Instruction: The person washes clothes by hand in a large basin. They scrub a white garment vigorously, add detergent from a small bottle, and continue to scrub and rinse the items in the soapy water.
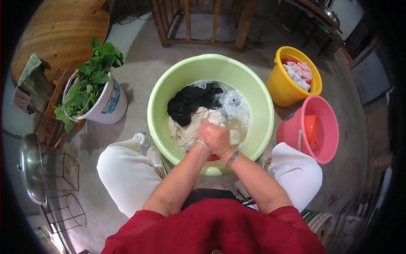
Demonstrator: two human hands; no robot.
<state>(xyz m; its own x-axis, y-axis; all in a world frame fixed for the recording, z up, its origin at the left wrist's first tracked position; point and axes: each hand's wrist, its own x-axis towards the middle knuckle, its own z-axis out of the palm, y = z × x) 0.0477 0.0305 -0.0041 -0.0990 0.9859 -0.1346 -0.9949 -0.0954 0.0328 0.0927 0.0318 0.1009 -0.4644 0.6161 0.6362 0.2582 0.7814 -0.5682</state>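
Observation:
A large light-green plastic basin (263,111) stands on the floor between my knees, holding sudsy water (238,101). My left hand (206,136), with a beaded bracelet at the wrist, presses against my right hand (220,136), which has a metal bangle. Both are curled over a wet beige garment (187,131) low in the basin; the fingers are largely hidden. Beyond them lies a soaked black garment (195,100), bunched up and partly out of the water. Something red (213,157) shows beneath my wrists at the basin's near side.
At right stand a yellow bucket (274,85) of clothes and a pink bucket (290,128) with an orange-red scoop (310,127). A white bucket (119,103) of leafy greens (101,68) is at left. A wooden frame (203,42) stands ahead; a metal lid (33,171) sits far left.

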